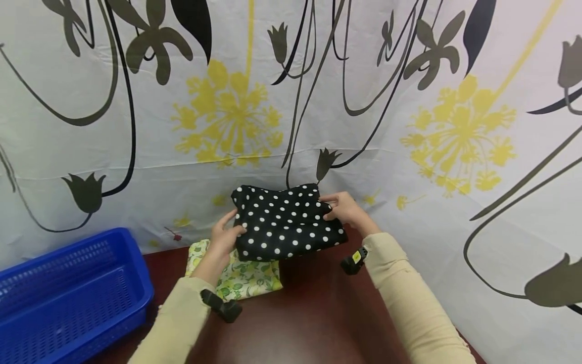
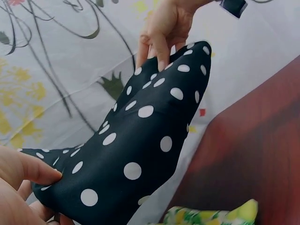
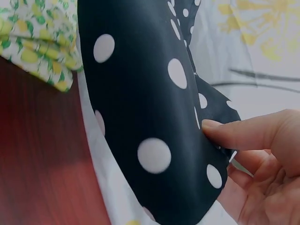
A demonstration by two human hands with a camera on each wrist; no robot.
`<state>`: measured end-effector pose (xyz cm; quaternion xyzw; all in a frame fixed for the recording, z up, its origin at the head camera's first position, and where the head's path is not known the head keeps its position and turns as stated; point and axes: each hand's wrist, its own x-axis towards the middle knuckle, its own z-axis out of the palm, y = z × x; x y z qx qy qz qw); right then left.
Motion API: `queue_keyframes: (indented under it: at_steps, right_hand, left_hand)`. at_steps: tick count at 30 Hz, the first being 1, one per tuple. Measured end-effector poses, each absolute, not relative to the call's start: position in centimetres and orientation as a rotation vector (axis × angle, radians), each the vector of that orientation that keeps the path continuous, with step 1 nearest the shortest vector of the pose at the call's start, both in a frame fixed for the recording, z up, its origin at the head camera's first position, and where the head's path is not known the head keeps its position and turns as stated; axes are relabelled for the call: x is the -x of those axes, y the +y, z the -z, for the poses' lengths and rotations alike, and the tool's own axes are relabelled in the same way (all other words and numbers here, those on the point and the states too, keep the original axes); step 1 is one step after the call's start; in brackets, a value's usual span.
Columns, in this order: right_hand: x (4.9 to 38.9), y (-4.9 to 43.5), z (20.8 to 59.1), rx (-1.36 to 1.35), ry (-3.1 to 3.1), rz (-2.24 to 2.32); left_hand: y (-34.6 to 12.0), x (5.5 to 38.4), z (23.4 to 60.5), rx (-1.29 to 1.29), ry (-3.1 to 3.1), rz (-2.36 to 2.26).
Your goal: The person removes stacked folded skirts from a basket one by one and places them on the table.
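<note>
A black cloth with white polka dots (image 1: 284,222), folded into a loose rectangle, is held up above the table between both hands. On its left edge, my left hand (image 1: 224,241) pinches the fabric, thumb in front and fingers behind. At the opposite side my right hand (image 1: 346,210) grips the cloth between thumb and fingers; the right wrist view shows the thumb of that hand (image 3: 267,154) pressed on a fold. Below and partly behind the left forearm lies a folded lemon-print cloth (image 1: 250,279), yellow, green and white, on the table.
A blue plastic basket (image 1: 129,263) with perforated walls stands at the left. The dark red table (image 1: 291,323) meets a white floral curtain (image 1: 364,141) hanging along the back and right. Black wrist cameras (image 1: 221,306) are strapped to both forearms.
</note>
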<state>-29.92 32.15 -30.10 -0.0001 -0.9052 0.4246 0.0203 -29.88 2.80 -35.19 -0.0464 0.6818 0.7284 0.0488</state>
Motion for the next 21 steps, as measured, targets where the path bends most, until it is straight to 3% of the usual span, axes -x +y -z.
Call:
queue_keyframes:
  at_steps: [21]
  right_hand:
    - [29.3, 39.3, 33.0, 0.078, -2.825, -1.118]
  left_hand:
    - [12.2, 30.5, 38.8, 0.164, 2.104, -2.273]
